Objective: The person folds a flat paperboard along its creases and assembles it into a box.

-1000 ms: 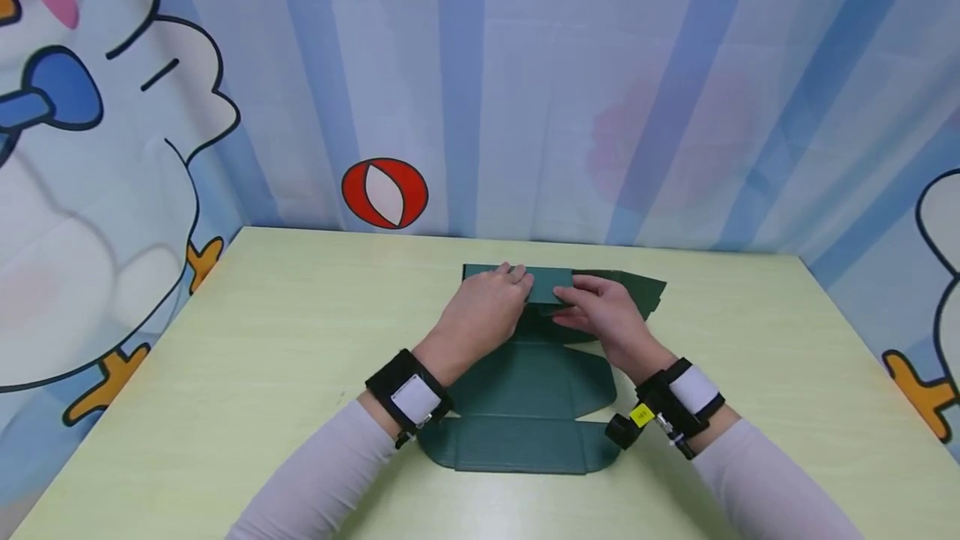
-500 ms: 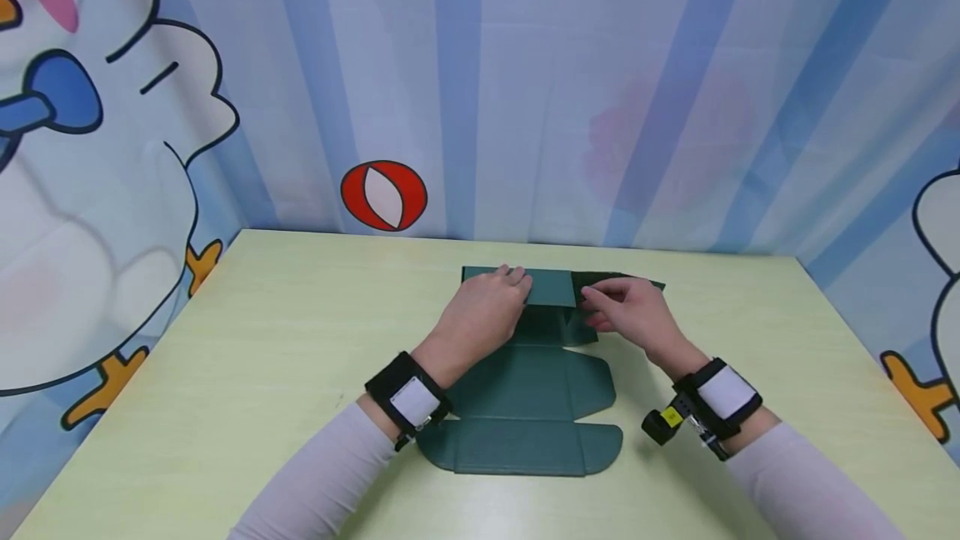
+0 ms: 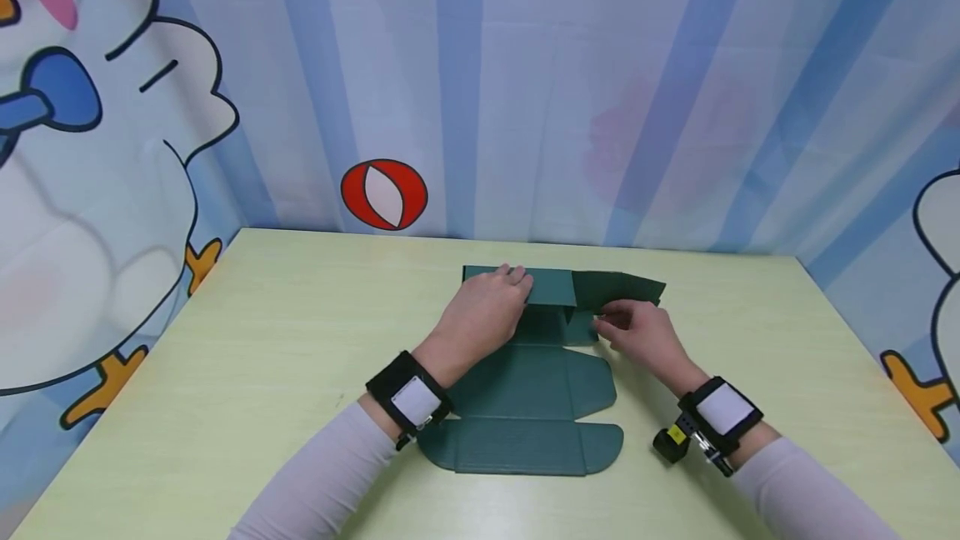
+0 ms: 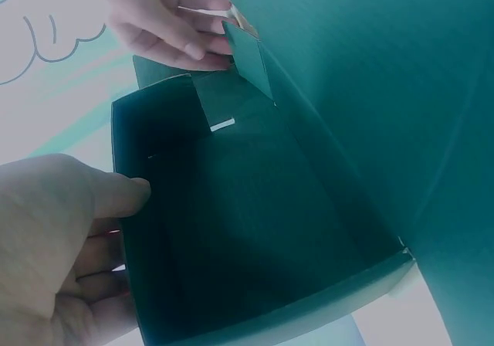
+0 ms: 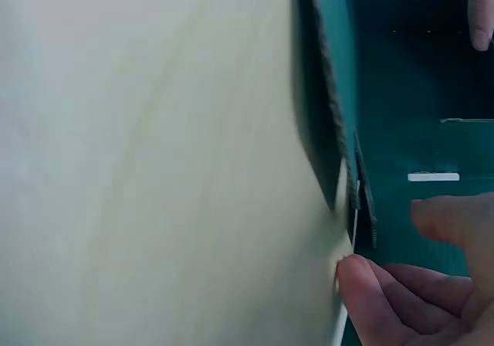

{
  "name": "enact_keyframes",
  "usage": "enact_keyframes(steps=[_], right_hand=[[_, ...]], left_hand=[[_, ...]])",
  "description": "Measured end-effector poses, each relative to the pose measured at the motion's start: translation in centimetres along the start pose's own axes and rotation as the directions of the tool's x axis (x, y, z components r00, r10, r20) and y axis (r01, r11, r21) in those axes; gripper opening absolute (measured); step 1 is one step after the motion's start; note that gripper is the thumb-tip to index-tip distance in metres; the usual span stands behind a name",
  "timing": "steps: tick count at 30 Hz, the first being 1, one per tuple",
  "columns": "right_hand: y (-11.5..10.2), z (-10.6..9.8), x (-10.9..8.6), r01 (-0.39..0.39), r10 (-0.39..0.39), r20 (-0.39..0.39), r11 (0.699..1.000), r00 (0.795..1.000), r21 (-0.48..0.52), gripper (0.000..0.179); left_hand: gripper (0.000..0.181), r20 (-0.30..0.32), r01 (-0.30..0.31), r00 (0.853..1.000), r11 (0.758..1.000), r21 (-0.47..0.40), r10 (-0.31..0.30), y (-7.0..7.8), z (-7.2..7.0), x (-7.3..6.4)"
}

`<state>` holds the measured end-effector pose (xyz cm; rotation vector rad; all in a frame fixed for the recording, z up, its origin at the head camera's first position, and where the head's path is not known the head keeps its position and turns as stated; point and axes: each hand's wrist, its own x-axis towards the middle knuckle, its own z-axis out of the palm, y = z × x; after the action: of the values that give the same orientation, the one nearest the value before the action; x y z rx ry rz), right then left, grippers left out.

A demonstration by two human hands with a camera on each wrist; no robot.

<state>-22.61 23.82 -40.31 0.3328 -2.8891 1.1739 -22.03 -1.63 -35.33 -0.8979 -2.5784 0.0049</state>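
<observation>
A dark green cardboard box (image 3: 517, 382) lies partly folded on the table, its far end raised into a shallow tray and its lid panels flat toward me. My left hand (image 3: 483, 307) grips the raised far wall, thumb inside and fingers outside in the left wrist view. At the box's right end, my right hand (image 3: 643, 332) has its fingertips at a small upright flap (image 4: 248, 62). Its thumb is apart from the fingers in the right wrist view. Behind that hand, a longer end panel (image 3: 618, 288) sticks out to the right. A slot (image 5: 434, 177) shows in the box floor.
The pale wooden table (image 3: 315, 315) extends on both sides of the box. Behind it hangs a blue striped curtain (image 3: 510, 107) with cartoon prints. Black straps with cameras sit on both wrists, the right wrist camera (image 3: 671, 442) close over the table.
My right hand has moved right and then down, from the raised wall's right corner to the small end flap. The long end panel is now more exposed. My left hand keeps its place.
</observation>
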Motion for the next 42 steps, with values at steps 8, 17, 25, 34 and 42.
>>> enact_keyframes(steps=[8,17,25,34,42], right_hand=[[-0.1,1.0,-0.1,-0.005,0.005,-0.008,1.000,1.000,0.011,0.037],[-0.5,1.3,-0.1,0.010,-0.009,-0.048,1.000,0.999,0.017,0.041],[-1.5,1.2,-0.1,0.000,0.002,-0.023,0.998,1.000,0.064,0.045],[-1.8,1.6,0.1,-0.024,0.024,0.002,0.990,1.000,0.136,0.047],[-1.9,2.3,0.1,0.001,0.001,-0.009,0.984,1.000,0.178,0.047]], left_hand=[[0.029,0.012,0.007,1.000,1.000,0.012,-0.007,0.1,-0.1,0.1],[0.029,0.014,0.010,1.000,1.000,0.008,-0.010,0.2,0.0,0.2],[0.029,0.018,0.002,1.000,1.000,0.021,-0.003,0.3,0.0,0.2],[0.029,0.022,-0.002,1.000,1.000,0.029,0.001,0.2,-0.3,0.2],[0.028,0.020,0.001,1.000,1.000,0.024,-0.002,0.2,-0.3,0.3]])
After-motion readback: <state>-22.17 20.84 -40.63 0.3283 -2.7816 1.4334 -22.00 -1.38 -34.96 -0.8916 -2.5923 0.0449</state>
